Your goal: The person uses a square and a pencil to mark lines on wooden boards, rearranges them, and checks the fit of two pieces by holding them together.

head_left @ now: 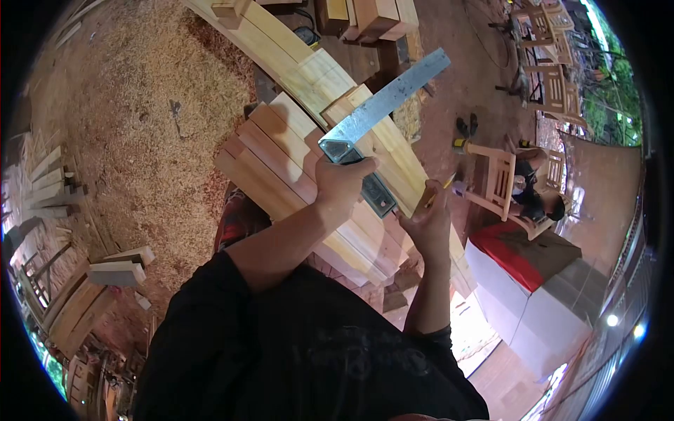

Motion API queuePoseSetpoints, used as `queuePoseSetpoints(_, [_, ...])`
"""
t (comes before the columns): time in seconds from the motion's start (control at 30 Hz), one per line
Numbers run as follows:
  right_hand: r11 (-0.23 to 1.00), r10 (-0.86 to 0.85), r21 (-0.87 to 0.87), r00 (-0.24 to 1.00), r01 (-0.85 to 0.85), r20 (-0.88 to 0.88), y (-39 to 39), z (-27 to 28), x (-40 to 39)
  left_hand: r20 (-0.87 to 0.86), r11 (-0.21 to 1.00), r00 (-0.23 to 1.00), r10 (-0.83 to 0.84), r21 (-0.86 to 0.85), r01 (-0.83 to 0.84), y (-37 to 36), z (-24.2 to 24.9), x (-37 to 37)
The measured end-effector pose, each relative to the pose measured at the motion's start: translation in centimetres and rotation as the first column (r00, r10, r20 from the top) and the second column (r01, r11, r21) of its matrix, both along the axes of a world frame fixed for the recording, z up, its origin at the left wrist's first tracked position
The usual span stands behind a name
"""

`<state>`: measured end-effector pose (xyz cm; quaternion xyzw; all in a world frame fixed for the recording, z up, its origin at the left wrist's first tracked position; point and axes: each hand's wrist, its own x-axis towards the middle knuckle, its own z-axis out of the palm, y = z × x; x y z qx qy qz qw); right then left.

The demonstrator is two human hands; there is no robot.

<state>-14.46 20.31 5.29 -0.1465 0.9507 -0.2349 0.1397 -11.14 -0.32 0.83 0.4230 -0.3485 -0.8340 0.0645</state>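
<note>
My left hand (338, 184) is closed around the dark stock of a try square (386, 96), thumb laid along it. The square's wide metal blade lies slantwise across a pale timber (393, 154) and sticks out past its far side. Near the lower end of the stock, my right hand (430, 223) is closed with a thin yellow pencil (447, 184) between its fingers. That hand is right at the timber's edge. Several planed boards (281, 158) lie side by side under and in front of my forearms.
Sawdust (154, 133) covers the ground at left. More timber blocks (372, 15) stand beyond the work. At right a person (530, 186) sits among wooden chairs (500, 175), near a large white box (519, 316) with a red cover. Offcuts (119, 272) lie at lower left.
</note>
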Motion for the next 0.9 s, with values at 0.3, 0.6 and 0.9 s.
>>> queuePoseSetpoints(0.3, [0.884, 0.008, -0.466, 0.994, 0.043, 0.106, -3.8, 4.8, -7.9, 0.014, 1.0, 1.0, 0.002, 0.011, -0.002, 0.2, -0.5, 0.1])
queuePoseSetpoints(0.6, [0.879, 0.354, -0.421, 0.898, -0.223, 0.263, -16.2, 2.4, -11.9, -0.012, 0.99, 1.0, 0.002, 0.141, 0.0, 0.0, -0.5, 0.2])
queuePoseSetpoints(0.9, [0.853, 0.427, -0.387, 0.894, -0.35, 0.134, -17.7, 2.5, -12.4, -0.026, 0.993, 1.0, 0.018, 0.121, -0.015, 0.4, -1.0, 0.3])
